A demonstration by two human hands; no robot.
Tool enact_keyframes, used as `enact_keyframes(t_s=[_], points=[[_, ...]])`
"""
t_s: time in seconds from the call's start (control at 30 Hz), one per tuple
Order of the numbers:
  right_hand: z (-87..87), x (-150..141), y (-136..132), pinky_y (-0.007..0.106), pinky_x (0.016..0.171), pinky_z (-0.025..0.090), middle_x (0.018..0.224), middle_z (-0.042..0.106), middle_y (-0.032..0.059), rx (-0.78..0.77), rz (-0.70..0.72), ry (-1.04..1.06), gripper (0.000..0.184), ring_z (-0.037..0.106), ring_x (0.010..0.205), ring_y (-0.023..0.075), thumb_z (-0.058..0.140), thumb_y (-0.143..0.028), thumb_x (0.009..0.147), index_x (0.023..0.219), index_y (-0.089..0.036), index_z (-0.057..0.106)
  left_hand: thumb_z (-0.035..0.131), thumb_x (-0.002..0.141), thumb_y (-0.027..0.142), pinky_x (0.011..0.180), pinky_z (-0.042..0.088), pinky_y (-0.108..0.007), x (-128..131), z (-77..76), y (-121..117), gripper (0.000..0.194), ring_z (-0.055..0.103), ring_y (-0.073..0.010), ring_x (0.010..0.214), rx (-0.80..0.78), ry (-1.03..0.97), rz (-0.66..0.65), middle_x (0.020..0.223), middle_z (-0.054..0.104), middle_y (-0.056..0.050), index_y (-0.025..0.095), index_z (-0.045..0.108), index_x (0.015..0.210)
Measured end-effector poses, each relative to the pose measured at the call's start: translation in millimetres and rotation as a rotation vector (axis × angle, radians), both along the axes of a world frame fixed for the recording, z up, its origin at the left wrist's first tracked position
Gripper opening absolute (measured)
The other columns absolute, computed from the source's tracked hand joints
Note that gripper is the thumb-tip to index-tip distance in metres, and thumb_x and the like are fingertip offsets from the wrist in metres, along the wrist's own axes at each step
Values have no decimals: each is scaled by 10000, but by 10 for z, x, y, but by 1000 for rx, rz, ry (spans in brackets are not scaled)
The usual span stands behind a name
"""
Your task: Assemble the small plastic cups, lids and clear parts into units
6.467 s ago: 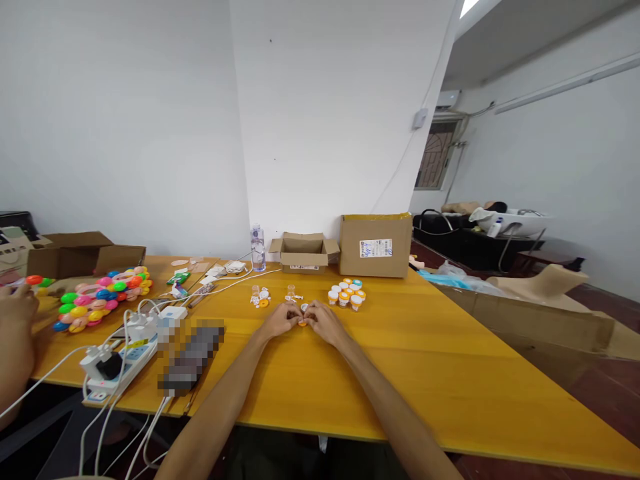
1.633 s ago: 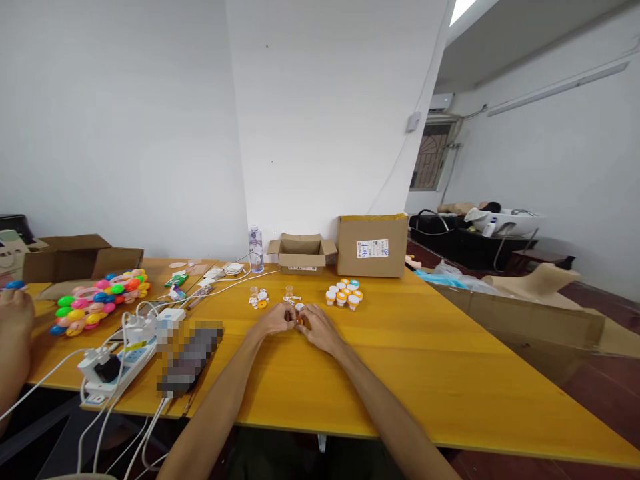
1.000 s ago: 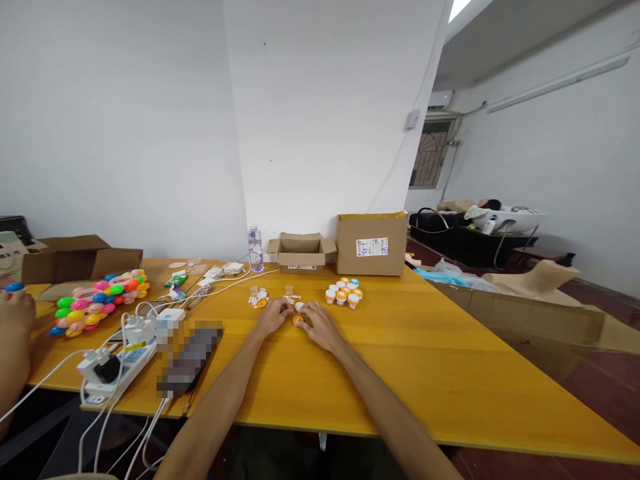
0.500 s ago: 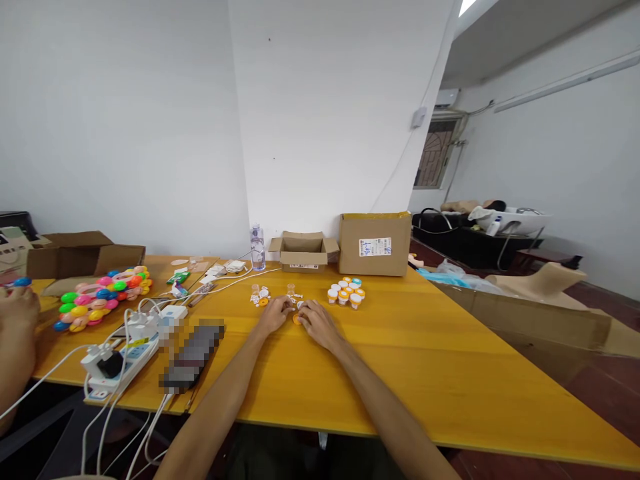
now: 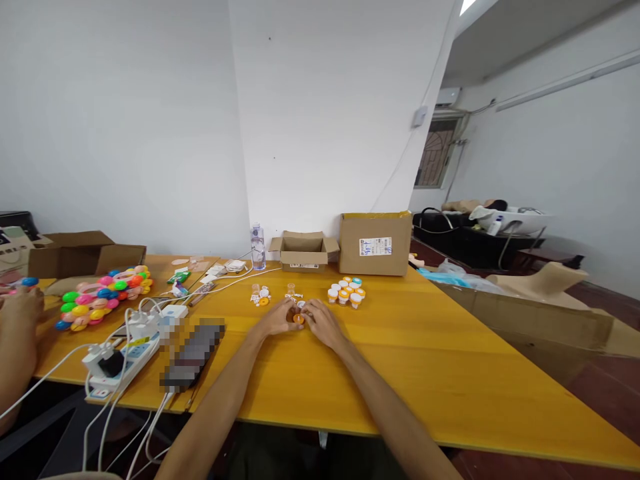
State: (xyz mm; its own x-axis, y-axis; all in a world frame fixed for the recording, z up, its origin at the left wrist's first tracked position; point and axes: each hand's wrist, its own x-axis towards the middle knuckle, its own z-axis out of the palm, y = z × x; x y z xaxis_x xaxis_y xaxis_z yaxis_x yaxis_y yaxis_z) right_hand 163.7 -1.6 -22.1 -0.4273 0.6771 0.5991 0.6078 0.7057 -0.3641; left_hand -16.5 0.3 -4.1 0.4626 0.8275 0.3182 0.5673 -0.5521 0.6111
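Both hands meet over the table around a small round orange lid (image 5: 299,319), with a whitish bit at its middle. My left hand (image 5: 275,318) curls round the lid's left side, thumb and fingers gripping it. Thumb and fingertips of my right hand (image 5: 323,323) are pinched together at the lid's right edge; whatever they hold is too small to make out. Just beyond my fingers lie a white disc (image 5: 301,304) and a small clear cup (image 5: 291,289). Left of these, another clear cup (image 5: 255,290), a second orange lid (image 5: 264,302) and small white pieces are scattered.
Several lidded small cups (image 5: 345,291) cluster right of my hands. Behind stand an open carton (image 5: 303,257), a larger box (image 5: 374,245) and a bottle (image 5: 257,247). Leftward are a power strip (image 5: 133,357), a blurred dark device (image 5: 194,353), colourful balls (image 5: 103,297) and another person's hand (image 5: 17,310).
My left hand has come toward me and closed round the orange lid, which now shows more between my hands. My right hand has shifted only slightly.
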Motion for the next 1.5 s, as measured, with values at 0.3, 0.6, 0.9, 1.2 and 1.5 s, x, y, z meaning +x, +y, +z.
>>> enact_keyframes(t_s=[0.3,0.6,0.9,1.2,1.5], points=[[-70,-40,23,320,789,438,925,594,39,55,31,-48,173,542,878,180,538,-97,862,873,-229,649,666,709,309,659,411,-251,39,-41,18,187,478,-130,699,6,22,17,754,520,17,177,549,770],[-29,-31,1,321,798,434,965,594,52,28,28,-92,189,541,913,185,526,-92,862,859,-220,666,653,697,275,615,382,-242,62,8,-18,157,451,-117,655,-12,-18,5,711,490,27,178,533,726],[-4,-34,0,305,794,433,960,585,50,22,16,-129,182,541,914,178,532,-116,870,863,-222,679,681,694,263,633,392,-247,61,3,-12,173,459,-115,661,-53,-61,-17,717,484,29,168,537,716],[26,-31,-33,299,786,438,976,594,53,46,30,-88,194,547,914,180,524,-99,867,852,-226,670,678,691,281,648,403,-247,69,35,-26,169,464,-125,677,-40,-32,3,715,499,25,173,548,706],[0,-20,-14,321,804,438,970,589,59,58,51,-112,239,542,929,186,507,-64,854,833,-224,683,687,699,329,631,409,-246,66,29,-27,201,457,-121,655,-42,-57,0,695,494,27,173,563,725]])
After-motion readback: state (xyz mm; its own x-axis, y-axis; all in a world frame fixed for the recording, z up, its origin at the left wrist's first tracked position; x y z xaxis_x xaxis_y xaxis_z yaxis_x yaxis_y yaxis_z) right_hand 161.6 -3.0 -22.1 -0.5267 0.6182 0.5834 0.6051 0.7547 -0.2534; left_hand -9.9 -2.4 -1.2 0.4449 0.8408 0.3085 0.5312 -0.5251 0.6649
